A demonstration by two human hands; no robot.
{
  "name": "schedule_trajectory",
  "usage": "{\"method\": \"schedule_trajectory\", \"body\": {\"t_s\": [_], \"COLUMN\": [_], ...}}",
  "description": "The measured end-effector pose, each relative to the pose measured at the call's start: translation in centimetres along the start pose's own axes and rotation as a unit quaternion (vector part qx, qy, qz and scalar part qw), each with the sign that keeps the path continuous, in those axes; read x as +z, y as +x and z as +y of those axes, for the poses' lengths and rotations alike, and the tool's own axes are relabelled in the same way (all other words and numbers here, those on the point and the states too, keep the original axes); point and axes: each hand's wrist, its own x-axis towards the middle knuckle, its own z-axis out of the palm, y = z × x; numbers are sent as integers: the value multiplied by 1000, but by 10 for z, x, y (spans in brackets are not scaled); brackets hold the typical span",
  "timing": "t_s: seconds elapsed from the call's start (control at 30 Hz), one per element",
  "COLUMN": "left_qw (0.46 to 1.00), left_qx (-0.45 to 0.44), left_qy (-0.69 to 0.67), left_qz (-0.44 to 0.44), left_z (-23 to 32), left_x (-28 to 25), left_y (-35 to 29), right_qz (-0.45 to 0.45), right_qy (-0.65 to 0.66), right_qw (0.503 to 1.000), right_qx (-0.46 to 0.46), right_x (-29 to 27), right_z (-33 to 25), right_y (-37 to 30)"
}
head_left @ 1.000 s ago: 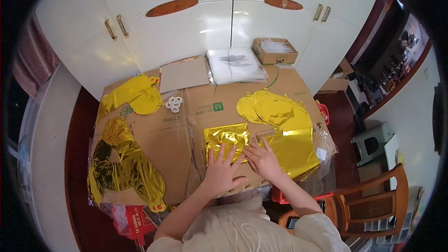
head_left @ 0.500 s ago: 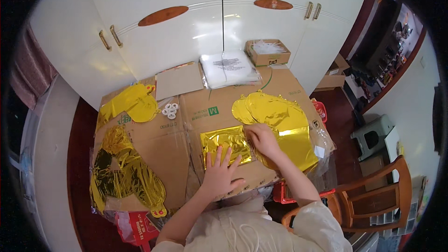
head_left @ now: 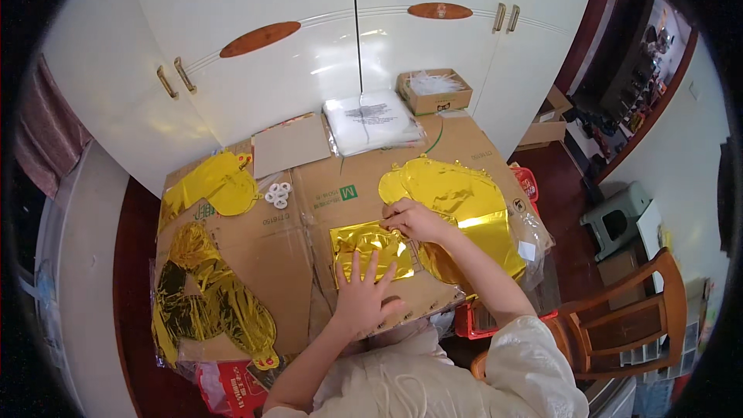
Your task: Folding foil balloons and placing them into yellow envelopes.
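Note:
On the cardboard-covered table lies a shiny gold foil sheet [head_left: 354, 237], folded into a rectangle. My left hand [head_left: 362, 303] rests flat on its near part with the fingers spread. At its far right corner my right hand [head_left: 420, 224] is closed, the bent fingertips pinching the foil's edge. Just right of it, a pile of flat gold foil balloons [head_left: 449, 186] lies partly under my right forearm. Another gold foil balloon [head_left: 232, 298], crinkled and limb-shaped, is spread out at the near left. Further gold foil pieces [head_left: 220, 186] lie behind that one.
White rings [head_left: 279, 195], perhaps tape rolls, sit left of centre. Along the back are a grey board [head_left: 290, 145], a stack of clear plastic bags [head_left: 373, 120] and a carton [head_left: 436, 97] of white strips. A wooden chair [head_left: 619, 317] stands at the right, a grey stool [head_left: 619, 220] beyond it.
My right hand has shifted slightly left along the far edge of the folded foil, its fingertips now over the corner. The left hand stays flat on the foil. The whole view has tilted slightly.

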Motion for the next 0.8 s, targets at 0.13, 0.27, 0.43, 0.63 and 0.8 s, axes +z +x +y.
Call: {"method": "schedule_trajectory", "body": {"t_s": [0.13,0.27,0.43,0.63,0.8], "left_qw": [999,997,998,998,998], "left_qx": [-21,-34,-37,-44,-50], "left_qy": [12,-19,-8,43,26], "left_qz": [30,59,46,11,5], "left_z": [-6,-13,-17,-16,-17], "left_x": [7,12,14,10,9], "left_y": [3,9,11,9,10], "right_qz": [-12,-17,-39,-37,6], "right_qy": [-7,-16,-10,-8,-31], "right_qw": [1000,997,997,998,999], "right_qx": [23,69,70,57,30], "right_x": [-2,-2,-2,-8,-7], "right_z": [-5,-20,-27,-43,-61], "right_y": [-7,-16,-23,-22,-7]}}
